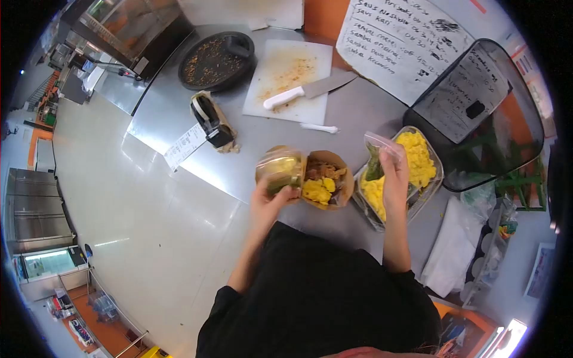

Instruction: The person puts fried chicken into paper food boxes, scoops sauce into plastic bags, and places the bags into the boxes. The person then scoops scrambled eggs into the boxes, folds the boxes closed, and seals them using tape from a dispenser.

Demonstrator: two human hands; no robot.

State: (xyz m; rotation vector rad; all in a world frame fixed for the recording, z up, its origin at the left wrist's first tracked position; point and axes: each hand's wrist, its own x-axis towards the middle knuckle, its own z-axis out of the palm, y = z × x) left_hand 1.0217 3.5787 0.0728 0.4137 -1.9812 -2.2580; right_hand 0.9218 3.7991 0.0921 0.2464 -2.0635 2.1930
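Observation:
An open brown paper food box (pixel 343 197) lies on the steel counter, with browned food pieces (pixel 323 172) and yellow scrambled egg (pixel 318 190) inside. Over its lid half, my left hand (pixel 270 198) grips a clear plastic bag (pixel 282 167) with yellow and green contents. To the right, my right hand (pixel 394 173) pinches the top of a small clear bag (pixel 373 162) that has something green in it. This bag hangs above a clear plastic tub (pixel 440 164) heaped with more scrambled egg (pixel 418 156). My right palm hides part of that egg.
A large knife (pixel 310 89) lies across a white cutting board (pixel 268 68), beside a round black pan (pixel 209 62). Nearer are a black tape dispenser (pixel 218 132) with a receipt (pixel 185 146) and white plastic cutlery (pixel 319 127). A handwritten board (pixel 388 51) and a dark bin (pixel 477 119) stand right.

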